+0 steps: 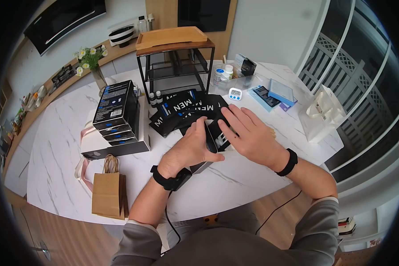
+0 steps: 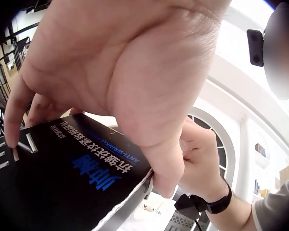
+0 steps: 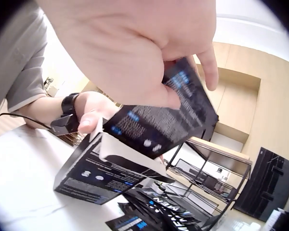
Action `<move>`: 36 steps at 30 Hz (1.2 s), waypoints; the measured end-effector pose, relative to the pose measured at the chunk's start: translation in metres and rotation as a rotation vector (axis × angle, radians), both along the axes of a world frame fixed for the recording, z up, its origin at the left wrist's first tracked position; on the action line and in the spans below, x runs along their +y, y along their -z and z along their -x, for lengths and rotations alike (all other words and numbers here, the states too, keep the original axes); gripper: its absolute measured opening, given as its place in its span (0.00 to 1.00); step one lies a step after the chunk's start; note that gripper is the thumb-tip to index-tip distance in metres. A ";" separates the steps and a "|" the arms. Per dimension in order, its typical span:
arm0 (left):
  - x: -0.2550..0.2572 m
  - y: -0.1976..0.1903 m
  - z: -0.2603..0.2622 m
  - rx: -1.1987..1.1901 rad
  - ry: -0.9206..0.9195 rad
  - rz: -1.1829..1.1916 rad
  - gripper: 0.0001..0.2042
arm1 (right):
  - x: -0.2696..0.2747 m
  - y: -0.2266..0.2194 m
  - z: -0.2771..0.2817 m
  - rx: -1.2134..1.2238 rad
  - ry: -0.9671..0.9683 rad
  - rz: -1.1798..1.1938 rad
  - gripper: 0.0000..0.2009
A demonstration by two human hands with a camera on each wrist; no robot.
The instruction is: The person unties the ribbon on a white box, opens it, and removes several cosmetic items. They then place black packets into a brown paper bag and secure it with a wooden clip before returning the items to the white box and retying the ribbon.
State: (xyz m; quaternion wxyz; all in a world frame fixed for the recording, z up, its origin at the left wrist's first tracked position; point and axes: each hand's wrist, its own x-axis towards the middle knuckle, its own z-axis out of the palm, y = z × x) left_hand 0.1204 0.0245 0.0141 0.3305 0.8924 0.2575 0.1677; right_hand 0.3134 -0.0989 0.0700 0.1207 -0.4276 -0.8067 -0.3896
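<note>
My left hand [image 1: 186,148] grips an upright black box [image 3: 94,175], thumb at one side of the rim and fingers across the other. Its top flaps stand open in the right wrist view, and blue and white print covers its side in the left wrist view. With my right hand [image 1: 252,137] I pinch a flat black sachet [image 3: 166,115] between thumb and fingers; its lower end is hidden behind the box's flap. Just beyond the box lies a loose pile of black sachets [image 1: 177,106] lettered MEN.
Stacked black boxes [image 1: 113,106] sit on a white box [image 1: 142,133] at left, with brown paper bags [image 1: 106,193] nearer me. A wire rack [image 1: 175,68] stands behind. A white timer [image 1: 235,94], flat blue packs [image 1: 281,91] and a white bag [image 1: 321,115] are to the right.
</note>
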 end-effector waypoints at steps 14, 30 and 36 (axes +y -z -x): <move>0.005 -0.006 0.008 0.017 0.092 0.084 0.62 | 0.212 0.091 -0.035 0.373 0.026 0.524 0.36; 0.005 -0.014 0.010 0.079 0.092 0.086 0.61 | 0.244 0.124 -0.027 0.173 -0.040 0.431 0.10; 0.004 -0.009 0.005 0.033 0.039 0.058 0.61 | 0.175 0.039 -0.060 0.439 -0.004 -0.049 0.08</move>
